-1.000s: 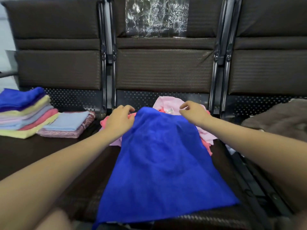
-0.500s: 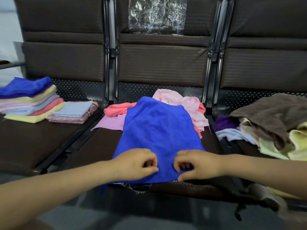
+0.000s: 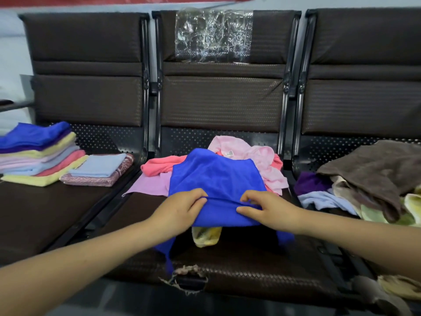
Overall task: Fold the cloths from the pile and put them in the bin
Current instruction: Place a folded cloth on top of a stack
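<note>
Three dark brown seats in a row; we are working at the middle seat (image 3: pixel 250 277).

We are gripping the blue cloth (image 3: pixel 214 179) on the middle seat: left hand (image 3: pixel 180 209) and right hand (image 3: pixel 271 207) are each pinching a fold, fingers curled around the fabric. Behind the blue cloth, pink and coral cloths (image 3: pixel 266 165) are lying loose. Left of the middle seat, a folded stack (image 3: pixel 38 153) is sitting; right of it, a brown cloth (image 3: pixel 376 169) is topping a heap.
</note>
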A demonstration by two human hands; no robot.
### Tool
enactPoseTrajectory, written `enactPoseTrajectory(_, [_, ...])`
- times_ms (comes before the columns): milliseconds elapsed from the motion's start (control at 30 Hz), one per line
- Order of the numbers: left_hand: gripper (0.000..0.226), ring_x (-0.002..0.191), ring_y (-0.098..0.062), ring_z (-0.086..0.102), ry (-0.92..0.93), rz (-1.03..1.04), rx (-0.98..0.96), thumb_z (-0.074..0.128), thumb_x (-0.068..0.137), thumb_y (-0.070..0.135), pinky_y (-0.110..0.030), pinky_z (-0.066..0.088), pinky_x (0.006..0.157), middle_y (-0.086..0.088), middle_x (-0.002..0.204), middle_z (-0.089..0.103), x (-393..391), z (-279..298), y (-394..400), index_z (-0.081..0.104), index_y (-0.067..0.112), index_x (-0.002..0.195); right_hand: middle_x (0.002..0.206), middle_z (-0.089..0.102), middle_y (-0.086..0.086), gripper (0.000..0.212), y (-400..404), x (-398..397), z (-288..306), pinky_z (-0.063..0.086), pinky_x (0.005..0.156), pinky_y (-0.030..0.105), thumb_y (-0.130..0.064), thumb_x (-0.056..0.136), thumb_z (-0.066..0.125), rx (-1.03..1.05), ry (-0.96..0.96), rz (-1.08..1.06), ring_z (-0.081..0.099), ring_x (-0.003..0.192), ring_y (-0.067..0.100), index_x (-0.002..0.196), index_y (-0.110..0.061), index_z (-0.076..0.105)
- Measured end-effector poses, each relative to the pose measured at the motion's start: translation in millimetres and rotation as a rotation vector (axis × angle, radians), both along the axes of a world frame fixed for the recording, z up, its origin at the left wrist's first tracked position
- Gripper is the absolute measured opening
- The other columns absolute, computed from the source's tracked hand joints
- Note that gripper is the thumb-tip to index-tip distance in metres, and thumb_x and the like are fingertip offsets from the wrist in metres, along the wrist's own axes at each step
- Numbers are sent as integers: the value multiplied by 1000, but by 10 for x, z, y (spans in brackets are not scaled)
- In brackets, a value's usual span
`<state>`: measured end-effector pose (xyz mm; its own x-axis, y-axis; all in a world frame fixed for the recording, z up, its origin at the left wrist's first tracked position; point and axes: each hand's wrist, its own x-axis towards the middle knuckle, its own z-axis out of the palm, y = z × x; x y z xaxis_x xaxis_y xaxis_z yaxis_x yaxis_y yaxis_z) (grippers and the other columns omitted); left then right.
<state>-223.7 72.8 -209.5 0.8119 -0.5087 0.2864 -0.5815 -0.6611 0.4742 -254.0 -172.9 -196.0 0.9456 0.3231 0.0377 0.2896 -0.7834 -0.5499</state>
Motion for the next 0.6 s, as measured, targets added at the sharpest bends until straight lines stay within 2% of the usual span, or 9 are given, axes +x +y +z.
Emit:
enactPoseTrajectory(100, [58,90,-16,61,-50,17,138,20,78,60,-35,45,78,3,97,69,172,81,193,60,22,99,72,57,-12,25,-208,167,72,35,66,20,-27,97,53,-91,-46,-18,51,73,9,73,-34,50])
enactPoseTrajectory(167, [59,92,-17,62,-23,40,194,24,77,59,-34,45,80,3,99,70,295,110,321,63,21,101,78,63,-4,21,-417,287,72,38,70,24,-23,97,52,-81,-55,-74,55,79,16,79,-20,62])
enactPoseTrajectory(233, [47,89,-14,62,19,90,243,35,85,51,-32,46,80,1,94,70,388,132,445,65,19,101,82,66,11,23,-585,380,90,42,74,32,-22,96,54,-8,-46,-140,57,77,18,83,-6,65])
enactPoseTrajectory(300, [27,80,-8,61,76,154,228,46,96,33,-28,44,76,-1,84,69,444,156,561,67,15,97,84,66,18,25,-661,404,129,42,73,34,-19,97,53,150,-15,-226,54,77,16,86,0,65])
enactPoseTrajectory(400, [17,85,-15,59,190,223,2,51,97,16,-24,41,74,-2,87,68,445,209,674,67,15,91,99,70,4,23,-658,359,172,47,86,34,-16,100,47,577,170,-313,62,91,15,95,-9,68])
enactPoseTrajectory(467, [18,86,-8,56,341,260,-255,49,98,14,-15,41,74,7,90,65,370,205,678,66,19,93,108,71,2,22,-601,289,182,51,89,34,-18,101,45,780,294,-333,65,98,16,103,-14,67])
enactPoseTrajectory(533, [22,92,-12,56,504,300,-508,49,98,11,-20,43,81,5,93,67,265,158,629,66,22,91,99,74,-3,22,-518,181,181,55,77,29,-17,101,44,804,404,-338,69,87,10,101,-14,66])
enactPoseTrajectory(567, [23,93,-16,56,550,307,-569,48,98,10,-25,43,82,-2,94,69,199,118,596,66,22,89,93,74,-6,23,-491,112,168,55,71,25,-16,100,44,762,456,-336,70,81,7,100,-14,66])
enactPoseTrajectory(600, [22,94,-18,56,562,292,-548,48,98,10,-25,43,81,-8,96,69,129,88,573,66,19,89,92,74,-6,23,-471,51,150,54,68,24,-16,100,44,719,510,-325,70,80,7,102,-13,66])
